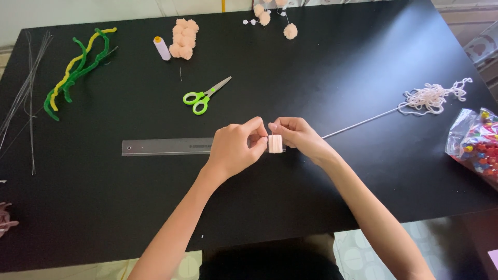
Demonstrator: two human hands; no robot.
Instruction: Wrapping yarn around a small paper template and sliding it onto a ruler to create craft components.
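Observation:
My left hand (234, 148) and my right hand (298, 137) meet at the middle of the black table (332, 186). Between their fingertips is a small bundle of pale pink yarn (275, 143), wound around the right end of a clear plastic ruler (166, 147) that lies flat on the table. Both hands pinch at the bundle. A strand of the same yarn (358, 124) runs from my right hand up to a loose heap of yarn (433, 97) at the right.
Green-handled scissors (203, 96) lie behind the ruler. Peach pompoms (184, 37), a small thread spool (162, 47) and more pompoms (289, 31) sit at the back. Green and yellow pipe cleaners (75, 67) and thin wires (26, 88) are at left, a bag of coloured beads (480, 145) at right.

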